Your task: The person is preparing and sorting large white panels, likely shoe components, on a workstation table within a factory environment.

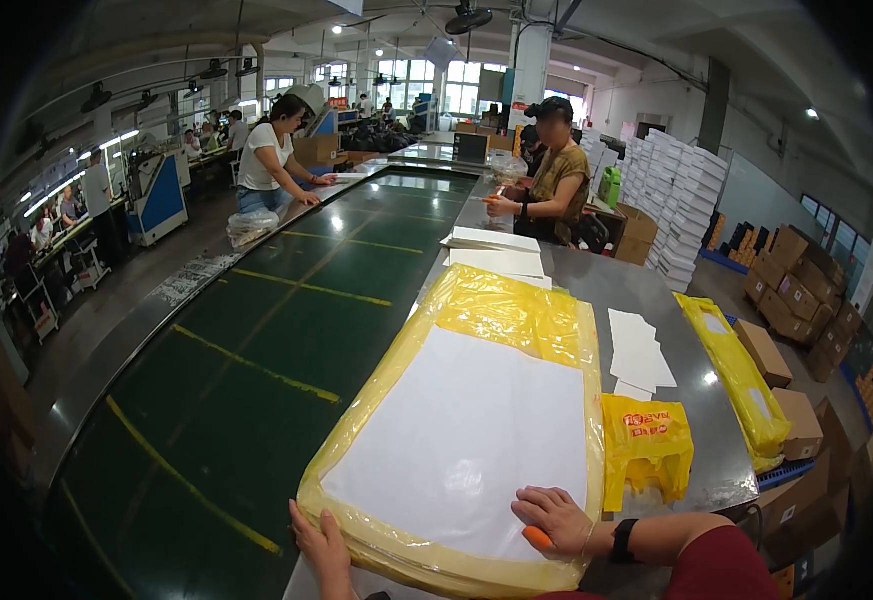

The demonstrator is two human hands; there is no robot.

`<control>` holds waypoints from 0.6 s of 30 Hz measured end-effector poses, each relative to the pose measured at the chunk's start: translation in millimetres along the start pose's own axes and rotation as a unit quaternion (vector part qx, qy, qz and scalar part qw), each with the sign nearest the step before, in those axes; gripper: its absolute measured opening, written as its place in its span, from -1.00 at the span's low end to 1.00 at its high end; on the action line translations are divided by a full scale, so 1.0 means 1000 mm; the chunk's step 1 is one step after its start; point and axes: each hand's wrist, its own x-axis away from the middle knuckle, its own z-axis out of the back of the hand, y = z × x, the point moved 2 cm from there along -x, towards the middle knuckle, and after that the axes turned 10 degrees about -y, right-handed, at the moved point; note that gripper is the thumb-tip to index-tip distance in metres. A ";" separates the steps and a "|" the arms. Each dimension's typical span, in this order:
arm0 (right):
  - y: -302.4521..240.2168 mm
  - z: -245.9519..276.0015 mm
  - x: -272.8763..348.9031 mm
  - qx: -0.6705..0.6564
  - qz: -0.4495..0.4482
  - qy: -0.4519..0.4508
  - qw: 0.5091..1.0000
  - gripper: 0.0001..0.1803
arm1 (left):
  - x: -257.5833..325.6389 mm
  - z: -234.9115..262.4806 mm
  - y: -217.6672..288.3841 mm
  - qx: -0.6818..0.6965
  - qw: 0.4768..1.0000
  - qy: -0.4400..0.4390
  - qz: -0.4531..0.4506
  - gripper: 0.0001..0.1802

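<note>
Big pack [456, 440], white face in clear and yellow wrap, lies flat on the metal table [701, 470], R of the green belt [256, 340], directly before the wearer. L hand [321, 548] is at the pack's near L corner, thumb and fingers parted, resting agst the edge; fingertips partly out of sight. R hand [556, 522] lies on the pack nr its lower R corner, fingers bent over the white face, w/ an orange tool [537, 539] gripped under the thumb; tool's tip is hidden. Blk band [623, 540] on R wrist, dk red sleeve [724, 562] behind.

Just R of the pack: a small yellow bag [646, 440], and above it white cards [636, 350], overlapping. At the pack's far end, white boards [496, 250] in a pile. Farther R, a long yellow bundle [736, 380] nr brown boxes [801, 275].

Across the belt, a co-worker [274, 160] in a white top leans w/ both hands at its far-L edge; opp., another person [556, 180] in cap and olive top stands by the table, hands together in front. White stacks [671, 195] rise behind, R.
</note>
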 end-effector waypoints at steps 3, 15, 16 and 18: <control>0.000 0.000 0.000 -0.001 0.000 0.003 1.000 -0.46 | 0.000 0.000 0.000 -0.002 1.000 -0.002 0.004 -0.31; 0.000 0.000 0.000 -0.003 -0.002 -0.003 1.000 -0.46 | -0.001 0.000 -0.002 0.000 1.000 -0.007 0.009 -0.30; 0.000 0.000 0.000 -0.002 -0.003 -0.003 1.000 -0.46 | 0.000 0.000 -0.002 0.000 1.000 -0.008 0.007 -0.30; 0.000 0.000 0.000 -0.002 -0.003 -0.004 1.000 -0.46 | 0.000 0.001 0.000 0.002 1.000 -0.010 0.012 -0.30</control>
